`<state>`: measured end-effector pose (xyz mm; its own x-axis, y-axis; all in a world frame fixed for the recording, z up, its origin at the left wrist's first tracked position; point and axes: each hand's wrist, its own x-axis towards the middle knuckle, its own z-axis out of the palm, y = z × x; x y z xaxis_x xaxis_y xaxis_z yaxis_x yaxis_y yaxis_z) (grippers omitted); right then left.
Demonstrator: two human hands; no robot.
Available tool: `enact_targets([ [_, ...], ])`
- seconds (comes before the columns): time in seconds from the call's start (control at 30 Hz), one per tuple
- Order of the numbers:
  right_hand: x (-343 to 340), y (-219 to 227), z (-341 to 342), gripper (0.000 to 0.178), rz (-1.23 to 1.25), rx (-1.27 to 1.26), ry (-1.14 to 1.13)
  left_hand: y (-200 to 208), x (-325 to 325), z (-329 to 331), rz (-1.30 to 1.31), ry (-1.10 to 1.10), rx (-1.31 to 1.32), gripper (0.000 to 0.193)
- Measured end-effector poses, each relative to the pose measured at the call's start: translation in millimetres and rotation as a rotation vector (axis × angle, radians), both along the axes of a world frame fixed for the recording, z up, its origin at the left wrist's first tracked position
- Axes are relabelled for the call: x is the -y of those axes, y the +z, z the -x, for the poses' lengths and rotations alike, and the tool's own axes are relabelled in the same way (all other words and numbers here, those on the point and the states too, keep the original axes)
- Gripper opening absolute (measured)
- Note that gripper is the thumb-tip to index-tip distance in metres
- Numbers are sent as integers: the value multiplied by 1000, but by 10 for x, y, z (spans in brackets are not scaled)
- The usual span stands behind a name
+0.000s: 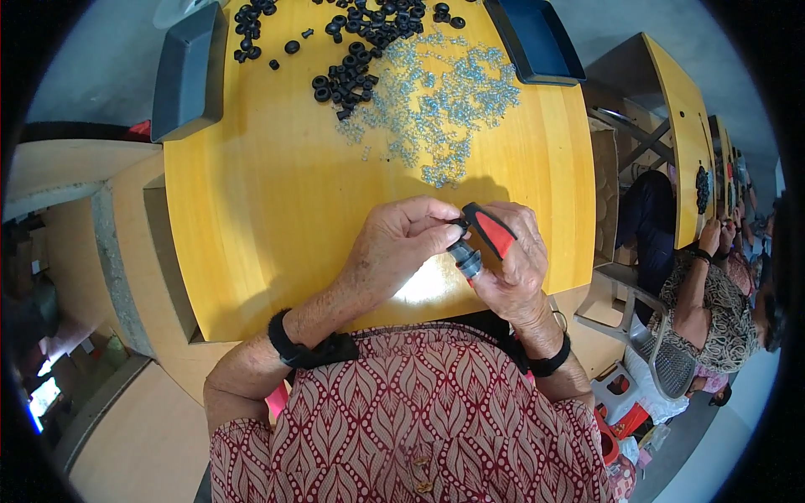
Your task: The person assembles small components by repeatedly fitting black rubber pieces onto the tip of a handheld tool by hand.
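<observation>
Both my hands meet over the near part of the yellow table. My left hand (pixel 394 239) is closed in a pinch on a small black part (pixel 458 225), mostly covered by its fingertips. In my right hand (pixel 520 272) is a hand tool with black-and-red handles (pixel 493 232), its fingers wrapped round it. The tool's working end points at the black part; whether the two touch is hidden. Beyond my hands lies a wide spread of small clear pieces (pixel 444 101). A heap of black round parts (pixel 360 67) lies beside and behind them.
A dark tray (pixel 189 75) sits at the table's far left corner, and a blue-black tray (pixel 541 42) at the far right. The yellow table (pixel 251 193) has a bright spot near my hands. To the right, another person (pixel 704 310) sits at a separate table (pixel 683 126).
</observation>
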<state>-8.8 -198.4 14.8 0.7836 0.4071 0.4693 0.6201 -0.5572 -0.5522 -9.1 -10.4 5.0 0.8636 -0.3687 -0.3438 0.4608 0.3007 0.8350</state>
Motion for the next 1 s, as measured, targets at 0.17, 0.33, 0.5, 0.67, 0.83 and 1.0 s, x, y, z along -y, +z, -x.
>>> enact_targets([
  [0.17, -12, 23, 18, 45, -3, 19, -27, 26, -32, -36, -109, -123, 13, 20],
  [0.33, -56, -31, 54, 45, -19, 43, -55, 75, -14, -89, -91, -92, -14, 20],
  [0.5, -31, 61, 35, 46, 10, 28, -37, 38, 8, -67, -36, -38, -7, 19],
  [0.67, -18, 207, 3, 45, 324, 52, -84, 36, 57, -55, -148, -14, 50, 18],
  [0.83, 7, 186, 3, 46, 324, 54, -96, 35, 75, -65, -213, -41, 84, 18],
  [1.0, -11, 146, 2, 35, 221, 91, -61, -10, 36, -62, -238, -48, 144, 15],
])
